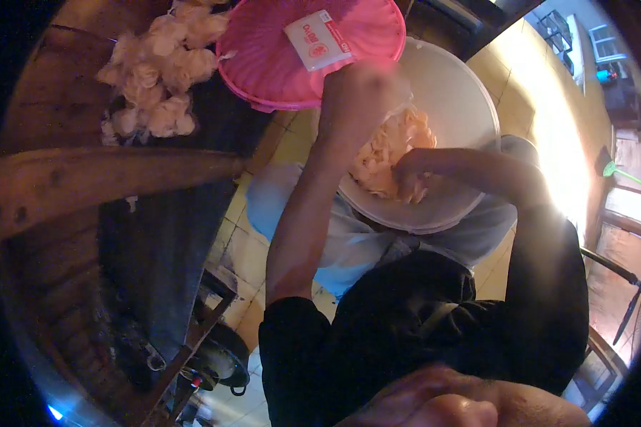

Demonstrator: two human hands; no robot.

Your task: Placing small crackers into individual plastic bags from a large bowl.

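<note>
Across my lap rests a large round whitish plastic tub with pale orange, curled pieces of food inside. My left hand, slightly blurred, is above the tub's left side, at a clear plastic bag; its fingers are mostly hidden, so its grip cannot be told. My right hand is down among the pieces, fingers curled on some of them. Beside the tub lies a pink round plastic lid or tray, bearing a printed white packet.
Several filled clear bags are piled on a dark wooden surface at upper left. A wooden beam runs below them. A black pan stands lower left. Yellow floor tiles surround me; a green broom is far right.
</note>
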